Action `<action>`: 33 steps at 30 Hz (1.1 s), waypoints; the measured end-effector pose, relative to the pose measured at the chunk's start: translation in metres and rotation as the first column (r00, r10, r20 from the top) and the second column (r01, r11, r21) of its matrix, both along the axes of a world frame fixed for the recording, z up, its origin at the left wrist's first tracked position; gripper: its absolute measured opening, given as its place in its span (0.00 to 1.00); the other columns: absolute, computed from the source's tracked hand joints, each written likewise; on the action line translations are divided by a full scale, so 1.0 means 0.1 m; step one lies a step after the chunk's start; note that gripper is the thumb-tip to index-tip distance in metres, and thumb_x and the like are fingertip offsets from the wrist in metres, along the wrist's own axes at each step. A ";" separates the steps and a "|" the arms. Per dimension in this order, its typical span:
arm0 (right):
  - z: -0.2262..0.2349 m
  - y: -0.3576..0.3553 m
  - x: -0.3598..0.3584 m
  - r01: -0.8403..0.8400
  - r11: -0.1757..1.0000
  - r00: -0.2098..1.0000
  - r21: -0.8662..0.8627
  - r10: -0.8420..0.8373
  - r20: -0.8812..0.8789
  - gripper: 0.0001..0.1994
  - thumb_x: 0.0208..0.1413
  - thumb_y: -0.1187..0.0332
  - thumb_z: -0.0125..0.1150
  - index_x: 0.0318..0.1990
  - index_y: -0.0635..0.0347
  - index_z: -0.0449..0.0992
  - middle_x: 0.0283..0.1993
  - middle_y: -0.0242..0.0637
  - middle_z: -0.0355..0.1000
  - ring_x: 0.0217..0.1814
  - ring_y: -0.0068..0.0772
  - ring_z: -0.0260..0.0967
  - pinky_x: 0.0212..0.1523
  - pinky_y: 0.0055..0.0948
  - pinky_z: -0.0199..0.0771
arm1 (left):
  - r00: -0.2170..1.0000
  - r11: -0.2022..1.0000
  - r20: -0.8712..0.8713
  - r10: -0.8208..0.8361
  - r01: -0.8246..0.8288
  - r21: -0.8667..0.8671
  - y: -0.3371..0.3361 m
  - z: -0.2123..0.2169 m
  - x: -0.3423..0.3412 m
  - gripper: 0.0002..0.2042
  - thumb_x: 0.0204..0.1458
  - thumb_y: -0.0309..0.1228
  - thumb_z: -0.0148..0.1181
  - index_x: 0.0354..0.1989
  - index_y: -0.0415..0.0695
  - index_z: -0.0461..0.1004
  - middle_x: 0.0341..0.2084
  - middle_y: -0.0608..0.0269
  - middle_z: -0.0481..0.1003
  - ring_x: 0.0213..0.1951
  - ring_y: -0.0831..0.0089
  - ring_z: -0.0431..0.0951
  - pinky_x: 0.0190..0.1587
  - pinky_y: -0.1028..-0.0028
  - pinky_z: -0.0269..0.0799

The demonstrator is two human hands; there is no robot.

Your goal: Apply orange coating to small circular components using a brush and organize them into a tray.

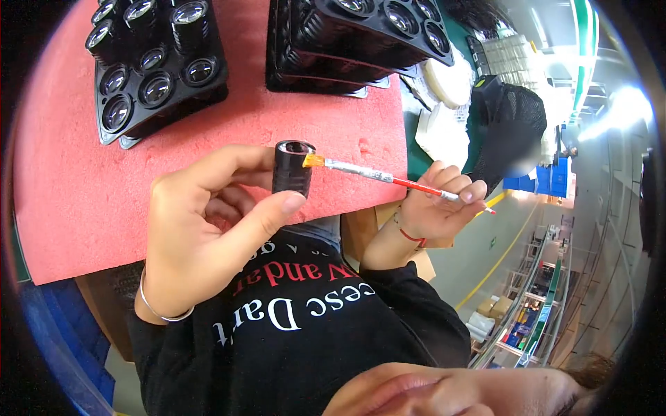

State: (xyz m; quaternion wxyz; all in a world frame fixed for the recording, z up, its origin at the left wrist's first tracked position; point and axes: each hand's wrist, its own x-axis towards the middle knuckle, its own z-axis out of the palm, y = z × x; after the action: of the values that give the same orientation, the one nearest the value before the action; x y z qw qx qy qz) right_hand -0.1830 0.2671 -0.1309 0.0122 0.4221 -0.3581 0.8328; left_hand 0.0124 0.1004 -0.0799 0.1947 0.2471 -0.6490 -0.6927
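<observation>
- My left hand [201,215]: thumb and fingers closed around one black lens barrel, silver bangle [165,319] at the wrist.
- Black lens barrel [291,173]: a short cylinder, held roughly upright above the mat, its ringed end uppermost.
- My right hand [440,208]: fingers gripping a paintbrush by its rear part, red cord bracelet [409,238] at the wrist.
- Paintbrush [415,186]: slim, red and silver handle, tan bristles [313,161] at the barrel's upper rim.
- Pink foam mat [132,197]: beneath my left hand and reaching well beyond it; pitted surface, small nicks; its near right corner lies beside my right hand.
- Black plastic tray [163,114]: on the mat, beyond my left hand, loaded with lens pieces, some standing taller than others.
- Stack of black trays [319,76]: beyond both hands, lenses in the uppermost.
- Green work surface [420,163]: beyond my right hand, bearing white items [444,135], their kind unclear.
- Blue crates [551,179]: in the room, to the right of my right hand.
- Floor [479,256]: grey-green, marked with a yellow line [510,253], right of and below my right hand.
- Cardboard box [494,307]: farther along that side, beside a cluttered long bench [544,305].
- Bright ceiling lamp [624,111]: far right of both hands.
</observation>
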 end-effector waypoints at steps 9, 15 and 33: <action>-0.02 -0.03 0.00 0.047 0.999 0.999 0.011 -0.046 -0.022 0.13 0.59 0.59 0.32 0.27 0.55 0.56 0.13 0.31 0.54 0.15 0.24 0.48 0.22 0.24 0.46 | 0.997 0.983 -0.065 -0.030 0.041 0.177 0.00 0.04 0.02 0.14 0.44 0.22 0.57 0.40 0.32 0.68 0.28 0.60 0.74 0.26 0.82 0.74 0.25 0.87 0.67; -0.01 0.01 0.01 0.076 0.997 0.997 0.017 -0.076 -0.016 0.14 0.60 0.58 0.32 0.27 0.56 0.56 0.13 0.31 0.54 0.14 0.23 0.47 0.20 0.23 0.46 | 0.995 0.975 -0.074 -0.072 0.086 0.207 -0.02 0.02 0.01 0.14 0.45 0.21 0.56 0.41 0.33 0.68 0.31 0.59 0.74 0.28 0.81 0.74 0.28 0.86 0.68; -0.05 -0.01 0.00 0.188 0.982 0.980 -0.007 -0.188 -0.072 0.14 0.60 0.59 0.33 0.26 0.59 0.56 0.13 0.37 0.57 0.12 0.25 0.52 0.13 0.19 0.53 | 0.773 0.283 -0.165 0.613 -0.410 -0.867 -0.40 0.20 0.17 0.13 0.35 0.26 0.63 0.33 0.42 0.73 0.26 0.66 0.71 0.29 0.77 0.69 0.26 0.79 0.60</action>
State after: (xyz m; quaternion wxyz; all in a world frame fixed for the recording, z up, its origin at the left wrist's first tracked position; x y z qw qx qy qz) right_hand -0.1828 0.2666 -0.1354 0.1036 0.4163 -0.3955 0.8121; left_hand 0.0293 0.0601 -0.0598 0.4371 0.3767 -0.8055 -0.1349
